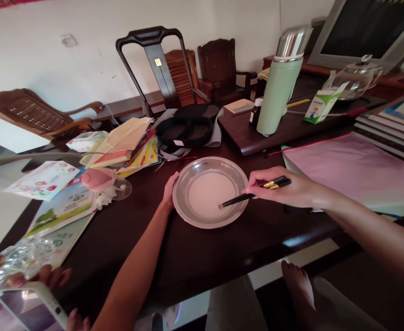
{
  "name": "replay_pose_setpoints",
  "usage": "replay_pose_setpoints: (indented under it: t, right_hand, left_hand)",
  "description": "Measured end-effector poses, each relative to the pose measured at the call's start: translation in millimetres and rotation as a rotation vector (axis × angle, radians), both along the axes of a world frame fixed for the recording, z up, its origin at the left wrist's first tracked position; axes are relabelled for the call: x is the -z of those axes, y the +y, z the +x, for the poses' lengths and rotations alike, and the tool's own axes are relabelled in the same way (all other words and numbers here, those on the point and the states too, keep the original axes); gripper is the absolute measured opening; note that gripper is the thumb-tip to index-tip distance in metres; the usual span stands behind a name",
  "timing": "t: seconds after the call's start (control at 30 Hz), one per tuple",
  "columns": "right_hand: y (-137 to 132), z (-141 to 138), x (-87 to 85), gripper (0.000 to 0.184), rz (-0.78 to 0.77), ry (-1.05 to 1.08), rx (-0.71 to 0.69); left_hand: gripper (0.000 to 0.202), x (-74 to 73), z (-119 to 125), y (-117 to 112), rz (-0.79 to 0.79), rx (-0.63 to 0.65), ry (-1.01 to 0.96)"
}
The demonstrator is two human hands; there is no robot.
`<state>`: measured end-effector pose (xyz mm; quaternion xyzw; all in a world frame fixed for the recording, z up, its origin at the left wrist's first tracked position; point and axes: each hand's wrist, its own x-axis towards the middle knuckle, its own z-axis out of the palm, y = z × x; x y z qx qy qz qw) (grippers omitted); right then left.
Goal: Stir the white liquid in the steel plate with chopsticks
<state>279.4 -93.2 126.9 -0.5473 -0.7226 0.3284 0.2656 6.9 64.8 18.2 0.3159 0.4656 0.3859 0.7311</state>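
A round shallow metal dish (184, 212) sits on the dark table before me, with a pale, milky liquid (207, 191) covering its bottom. My left hand (169, 191) grips the dish's left side; its fingers are partly hidden by the rim. Over the right rim, my right hand (279, 186) is closed around black chopsticks (237, 199) with gold bands. Their tips reach down into the liquid, right of the dish's middle.
Another person's hand (50, 276) holds a phone (32, 303) at lower left. Books and papers (119, 142), a pink-and-clear object (100, 179) and a black case (184, 131) lie around. A green thermos (278, 92), glass teapot (355, 80) and pink folder (357, 165) stand rightward.
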Motion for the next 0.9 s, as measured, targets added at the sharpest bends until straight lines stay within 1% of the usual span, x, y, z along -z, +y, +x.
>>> replay_pose_setpoints:
  t: [0.1,0.2,0.27,0.3,0.37,0.47,0.57,0.63,0.67,0.73,0.8,0.87,0.9]
  right_hand:
    - [3,-18,21.4,0.024,0.058,0.072,-0.048]
    - [13,-32,47.0,0.021,0.187,0.162,-0.076]
    - [20,-36,57.7,0.019,0.281,0.166,-0.11]
    - [22,-35,59.3,0.018,0.31,0.157,-0.114]
    - [24,-29,53.6,0.017,0.317,0.112,-0.084]
    - [18,-11,28.6,0.018,0.264,0.015,0.006]
    - [7,6,2.5,0.02,0.153,-0.051,0.031]
    - [1,13,-5.8,0.023,0.08,-0.048,0.025]
    - [0,14,-6.2,0.024,0.049,-0.031,0.019]
    - [-2,11,-0.2,0.027,-0.004,0.02,-0.007]
    - [0,1,13.0,0.028,-0.02,0.078,-0.046]
    - [3,-12,29.9,0.027,0.022,0.123,-0.071]
    - [6,-18,38.5,0.025,0.068,0.148,-0.065]
  left_hand:
    - [0.029,-0.4,0,0,0.003,-0.017,0.0]
    - [0.028,0.1,0,0,0.006,-0.026,0.001]
    - [0.028,1.2,0,1,0.003,-0.023,0.0]
    - [0.028,1.9,0,1,0.001,-0.019,-0.004]
    - [0.029,3.5,-1,2,-0.007,-0.009,-0.01]
    - [0.029,5.4,-2,3,-0.01,-0.003,-0.017]
    - [0.028,5.7,-2,3,0.004,-0.006,-0.013]
    - [0.028,4.9,-2,2,0.02,-0.005,-0.004]
    - [0.028,4.4,-2,2,0.023,-0.002,0.0]
    - [0.029,3.3,-1,1,0.015,0.0,-0.003]
    - [0.029,2.4,-1,1,-0.005,0.001,-0.017]
    - [0.029,2.0,-1,1,-0.018,-0.002,-0.03]
    - [0.03,1.9,-1,0,-0.021,-0.003,-0.033]
